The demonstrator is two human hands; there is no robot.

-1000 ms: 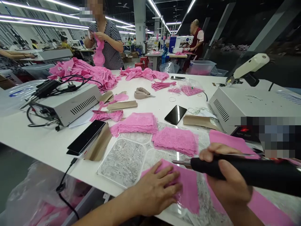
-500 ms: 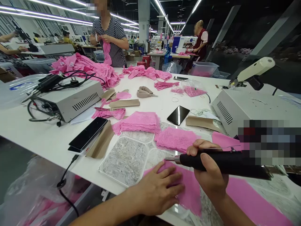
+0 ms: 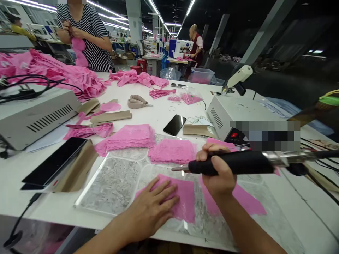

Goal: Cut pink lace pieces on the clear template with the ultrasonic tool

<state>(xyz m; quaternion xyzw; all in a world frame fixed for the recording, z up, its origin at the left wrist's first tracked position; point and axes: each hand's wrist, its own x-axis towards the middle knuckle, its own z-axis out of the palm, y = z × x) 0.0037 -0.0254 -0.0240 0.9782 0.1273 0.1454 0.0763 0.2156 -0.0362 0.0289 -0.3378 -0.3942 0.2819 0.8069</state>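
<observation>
left hand [image 3: 150, 211]: flat, palm down, fingers spread, pressing on the pink lace piece [image 3: 184, 199]; grasps nothing
right hand [image 3: 218, 174]: fist closed round the black handle of the cutting tool [image 3: 238, 163], thumb on the near side
cutting tool: lies level, metal tip pointing left, over the far edge of the lace piece; cannot tell if the tip touches
pink lace piece: near edge of the table, flat on the clear plate [image 3: 113, 183], between the two hands
lace stacks: stack one [image 3: 129, 135] and stack two [image 3: 172, 151], just beyond the plate, side by side
phone [image 3: 174, 124]: face up, beyond the stacks
grey boxes: left box [image 3: 34, 114] at far left, right box [image 3: 225, 109] at far right
co-worker [image 3: 90, 24]: far side of the table, striped shirt, hands on pink fabric
</observation>
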